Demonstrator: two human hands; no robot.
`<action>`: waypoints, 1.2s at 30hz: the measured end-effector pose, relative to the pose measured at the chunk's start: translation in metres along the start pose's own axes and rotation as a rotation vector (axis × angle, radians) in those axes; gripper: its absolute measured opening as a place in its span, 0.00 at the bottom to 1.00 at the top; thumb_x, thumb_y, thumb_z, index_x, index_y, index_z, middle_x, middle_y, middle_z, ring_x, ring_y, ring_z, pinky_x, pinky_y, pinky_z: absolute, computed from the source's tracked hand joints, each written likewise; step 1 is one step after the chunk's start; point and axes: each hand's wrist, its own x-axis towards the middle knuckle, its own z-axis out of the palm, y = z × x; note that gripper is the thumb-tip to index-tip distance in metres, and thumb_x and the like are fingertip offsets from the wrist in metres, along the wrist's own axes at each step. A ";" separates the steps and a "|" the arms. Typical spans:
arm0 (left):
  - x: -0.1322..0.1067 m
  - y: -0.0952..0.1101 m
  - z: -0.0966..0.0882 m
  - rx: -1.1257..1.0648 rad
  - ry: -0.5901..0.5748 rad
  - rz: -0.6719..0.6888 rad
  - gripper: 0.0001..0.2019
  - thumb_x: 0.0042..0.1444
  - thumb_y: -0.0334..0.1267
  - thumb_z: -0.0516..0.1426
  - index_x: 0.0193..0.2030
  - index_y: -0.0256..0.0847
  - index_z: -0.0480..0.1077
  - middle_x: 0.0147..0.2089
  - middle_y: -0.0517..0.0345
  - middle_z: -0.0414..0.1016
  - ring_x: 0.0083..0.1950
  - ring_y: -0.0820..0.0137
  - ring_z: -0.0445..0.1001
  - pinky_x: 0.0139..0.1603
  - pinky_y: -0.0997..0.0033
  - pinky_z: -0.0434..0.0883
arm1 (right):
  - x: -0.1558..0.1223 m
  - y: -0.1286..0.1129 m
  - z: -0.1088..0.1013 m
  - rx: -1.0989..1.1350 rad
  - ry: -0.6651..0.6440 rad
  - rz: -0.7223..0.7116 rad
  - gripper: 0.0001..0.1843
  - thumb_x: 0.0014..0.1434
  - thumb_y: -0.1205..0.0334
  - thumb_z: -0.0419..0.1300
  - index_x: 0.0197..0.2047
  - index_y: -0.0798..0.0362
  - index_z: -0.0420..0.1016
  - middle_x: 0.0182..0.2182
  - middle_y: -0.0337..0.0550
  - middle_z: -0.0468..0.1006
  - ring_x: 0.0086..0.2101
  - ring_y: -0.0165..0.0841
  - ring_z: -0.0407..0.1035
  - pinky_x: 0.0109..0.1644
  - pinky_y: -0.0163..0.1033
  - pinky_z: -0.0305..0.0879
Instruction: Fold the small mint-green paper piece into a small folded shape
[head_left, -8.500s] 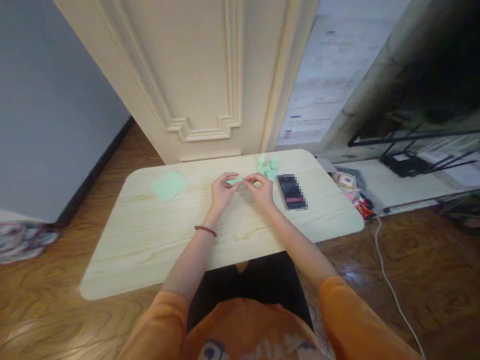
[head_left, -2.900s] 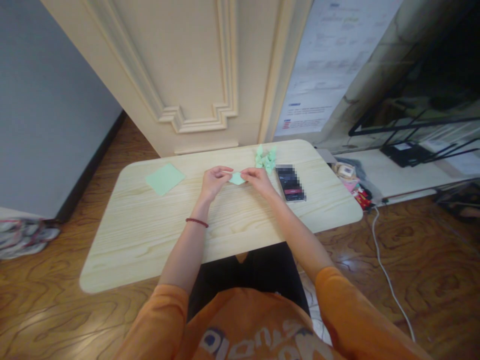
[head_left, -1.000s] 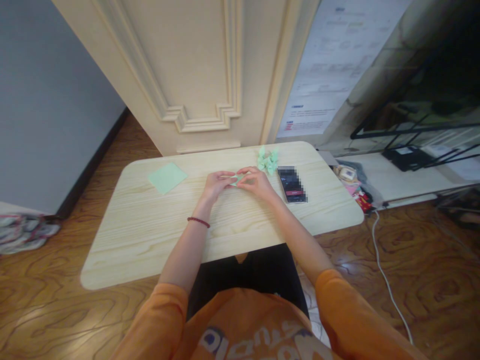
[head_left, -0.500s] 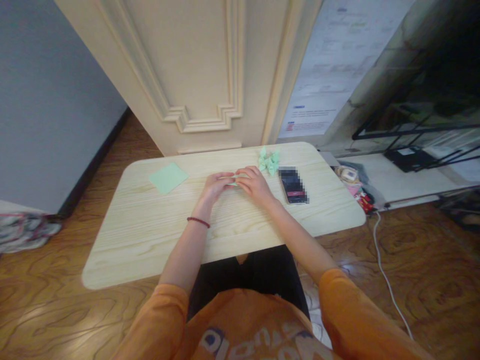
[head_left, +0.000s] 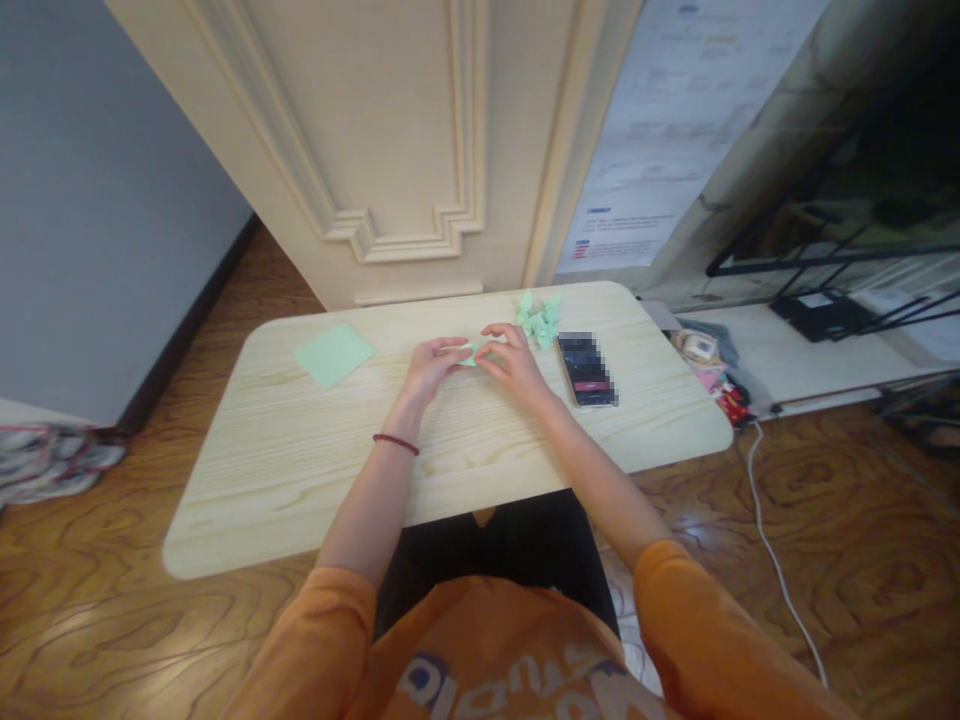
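Note:
My left hand (head_left: 431, 370) and my right hand (head_left: 514, 367) meet near the far middle of a light wooden table (head_left: 315, 500). Between their fingertips they pinch a small folded piece of pale green paper (head_left: 472, 352), mostly hidden by the fingers. Just beyond my right hand lies a small cluster of folded green paper shapes (head_left: 538, 320). A flat square of pale green paper (head_left: 334, 355) rests well to the left of my left hand. To the right of my right hand lies a smartphone (head_left: 586, 370), its screen pixelated.
A red beaded bracelet (head_left: 395, 443) circles my left wrist. Beyond the table's far edge stands a cream panelled door (head_left: 375, 130). A bag of small packets (head_left: 701, 355) sits on a low white shelf at the right, and a white cable (head_left: 761, 520) runs across the wooden floor.
My hands stay together on the green paper. The right hand's fingers have lifted slightly, showing a little more of the paper. The view has shifted only slightly.

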 end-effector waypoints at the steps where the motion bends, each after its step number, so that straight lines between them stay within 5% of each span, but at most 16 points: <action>1: 0.000 0.000 0.000 0.006 -0.007 0.004 0.23 0.30 0.37 0.71 0.36 0.33 0.76 0.28 0.54 0.78 0.31 0.71 0.76 0.41 0.68 0.73 | 0.000 0.001 0.000 0.010 0.001 0.020 0.02 0.57 0.64 0.62 0.33 0.50 0.76 0.47 0.46 0.70 0.51 0.39 0.62 0.60 0.51 0.57; 5: 0.001 -0.001 0.001 0.025 -0.027 0.030 0.24 0.28 0.39 0.72 0.36 0.34 0.76 0.30 0.54 0.79 0.31 0.70 0.76 0.41 0.67 0.74 | 0.001 0.007 0.003 0.081 0.019 0.122 0.01 0.56 0.64 0.63 0.32 0.50 0.76 0.48 0.45 0.69 0.51 0.39 0.62 0.59 0.50 0.59; 14: 0.003 -0.004 0.001 0.060 -0.033 0.047 0.23 0.27 0.41 0.72 0.33 0.36 0.76 0.30 0.54 0.79 0.33 0.70 0.76 0.40 0.68 0.75 | -0.001 0.007 0.008 0.277 0.025 0.248 0.04 0.57 0.61 0.60 0.33 0.52 0.74 0.46 0.47 0.70 0.48 0.37 0.66 0.39 0.38 0.68; 21: 0.002 -0.002 0.001 0.054 -0.033 0.003 0.22 0.24 0.39 0.72 0.30 0.36 0.75 0.29 0.56 0.79 0.31 0.70 0.76 0.40 0.67 0.74 | 0.000 0.005 0.010 0.269 0.028 0.280 0.04 0.56 0.62 0.60 0.31 0.53 0.72 0.35 0.42 0.73 0.39 0.33 0.68 0.37 0.36 0.65; 36: 0.001 -0.003 0.004 0.046 -0.012 -0.012 0.19 0.28 0.41 0.71 0.28 0.36 0.74 0.29 0.56 0.78 0.34 0.67 0.75 0.42 0.64 0.73 | -0.001 0.006 0.011 0.222 0.038 0.290 0.03 0.54 0.64 0.59 0.30 0.53 0.73 0.32 0.42 0.73 0.36 0.33 0.68 0.35 0.36 0.64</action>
